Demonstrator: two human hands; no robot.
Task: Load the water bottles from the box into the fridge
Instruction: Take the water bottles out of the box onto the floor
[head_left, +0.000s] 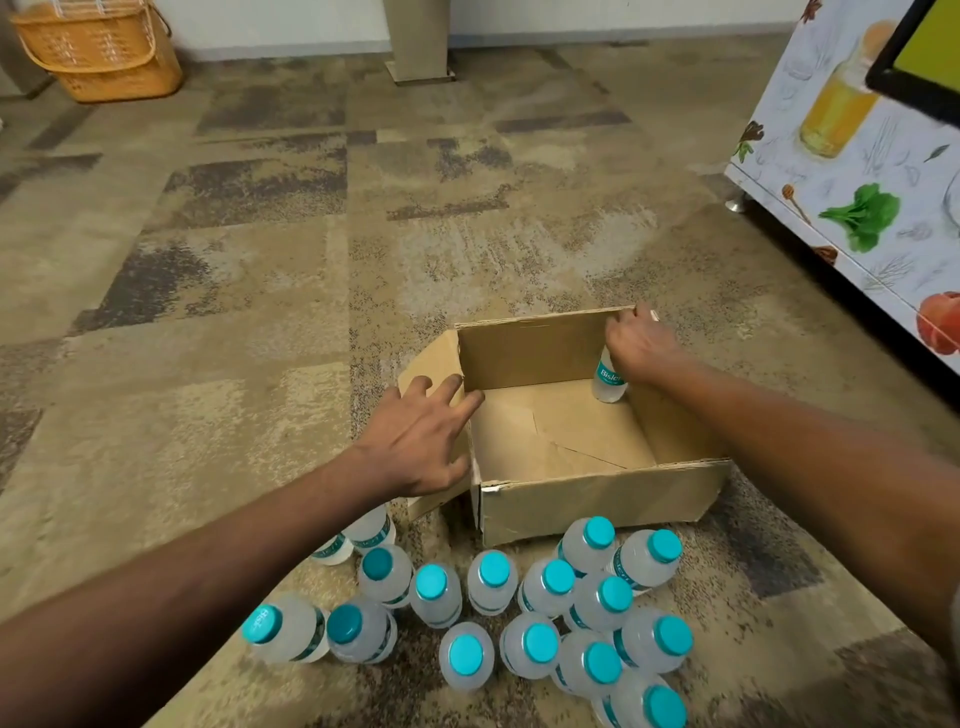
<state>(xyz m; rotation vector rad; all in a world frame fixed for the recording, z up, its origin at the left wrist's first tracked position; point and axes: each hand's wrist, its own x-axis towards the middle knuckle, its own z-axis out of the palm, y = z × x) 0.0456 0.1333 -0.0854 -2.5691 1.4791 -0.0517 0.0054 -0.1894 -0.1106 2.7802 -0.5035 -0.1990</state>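
Right hand (641, 348) curls over the top of the one bottle (609, 382) left in the box (597, 499), at the far corner; its cap is hidden under the palm. Left hand (415, 441), fingers spread, rests on the box's left wall. Loose bottles (558, 587) stand on the carpet below both wrists. Fridge (852, 171) sits beyond the right hand.

Judgement: last bottle coming out. Lift it straight up so the base clears the wall, and press down with the left hand so the light box does not ride up. Set it upright, clear of the cluster, since a knock could topple several.
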